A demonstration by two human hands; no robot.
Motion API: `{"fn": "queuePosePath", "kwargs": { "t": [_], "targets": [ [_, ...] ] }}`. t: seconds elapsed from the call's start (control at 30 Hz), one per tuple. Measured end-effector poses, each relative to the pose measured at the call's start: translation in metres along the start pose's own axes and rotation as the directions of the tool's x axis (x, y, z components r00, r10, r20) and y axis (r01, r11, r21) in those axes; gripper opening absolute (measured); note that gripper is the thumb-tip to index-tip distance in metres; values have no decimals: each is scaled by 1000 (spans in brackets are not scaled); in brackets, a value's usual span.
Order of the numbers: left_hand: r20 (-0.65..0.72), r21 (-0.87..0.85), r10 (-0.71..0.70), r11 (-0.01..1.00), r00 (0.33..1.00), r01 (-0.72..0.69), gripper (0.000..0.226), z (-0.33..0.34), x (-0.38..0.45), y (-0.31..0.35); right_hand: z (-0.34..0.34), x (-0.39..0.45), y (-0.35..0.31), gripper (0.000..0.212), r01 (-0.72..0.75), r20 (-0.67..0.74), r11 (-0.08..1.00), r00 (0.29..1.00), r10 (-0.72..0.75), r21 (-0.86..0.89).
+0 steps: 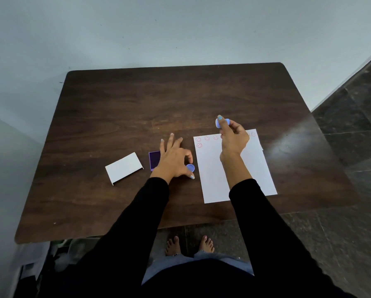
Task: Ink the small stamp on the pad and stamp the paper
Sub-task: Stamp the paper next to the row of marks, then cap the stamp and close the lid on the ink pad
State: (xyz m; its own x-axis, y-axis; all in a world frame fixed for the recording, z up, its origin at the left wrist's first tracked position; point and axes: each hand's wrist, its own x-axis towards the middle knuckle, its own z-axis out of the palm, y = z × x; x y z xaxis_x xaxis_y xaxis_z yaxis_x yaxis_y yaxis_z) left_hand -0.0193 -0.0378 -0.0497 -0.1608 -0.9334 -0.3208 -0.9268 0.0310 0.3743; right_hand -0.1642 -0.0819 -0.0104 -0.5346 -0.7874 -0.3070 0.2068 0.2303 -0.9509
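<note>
Head view: a dark table (180, 100) bears white paper (210, 168) with red smiley prints (199, 145), a white lid (124, 167) and a purple ink pad (154, 159). The right hand (234, 138) grips the small blue stamp (217, 125) above the paper's far edge; the left hand (173, 160), over the pad, pinches a blue cap (190, 167).

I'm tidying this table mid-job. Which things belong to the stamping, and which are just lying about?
For the job: small stamp, held in the right hand; purple ink pad, partly hidden by the left hand; paper, already bearing red smileys.
Lying about: white cover, left of the pad; blue cap, pinched by the left hand.
</note>
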Motion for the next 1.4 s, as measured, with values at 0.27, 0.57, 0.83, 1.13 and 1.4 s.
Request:
{"fn": "queuePosePath", "kwargs": {
  "t": [0.27,0.57,0.83,1.13,1.4],
  "targets": [
    [-216,-240,-99,970,971,46,20,-3,-1,6,-3,4,7,20,-124,34,990,992,122,70],
    [-291,-777,-425,628,857,47,40,-6,-1,4,13,-14,27,25,-454,358,882,851,385,130],
    [-367,-800,-483,600,795,-4,35,-7,-6,-11,36,-45,51,26,23,443,983,894,62,-183],
    [-332,-869,-473,491,816,-70,35,-8,-6,-17,39,-43,53,24,66,453,981,891,24,-181],
    [-269,-935,-481,338,835,-106,32,-3,-11,-27,39,-41,55,24,-44,513,991,852,104,-127]
  ]
}}
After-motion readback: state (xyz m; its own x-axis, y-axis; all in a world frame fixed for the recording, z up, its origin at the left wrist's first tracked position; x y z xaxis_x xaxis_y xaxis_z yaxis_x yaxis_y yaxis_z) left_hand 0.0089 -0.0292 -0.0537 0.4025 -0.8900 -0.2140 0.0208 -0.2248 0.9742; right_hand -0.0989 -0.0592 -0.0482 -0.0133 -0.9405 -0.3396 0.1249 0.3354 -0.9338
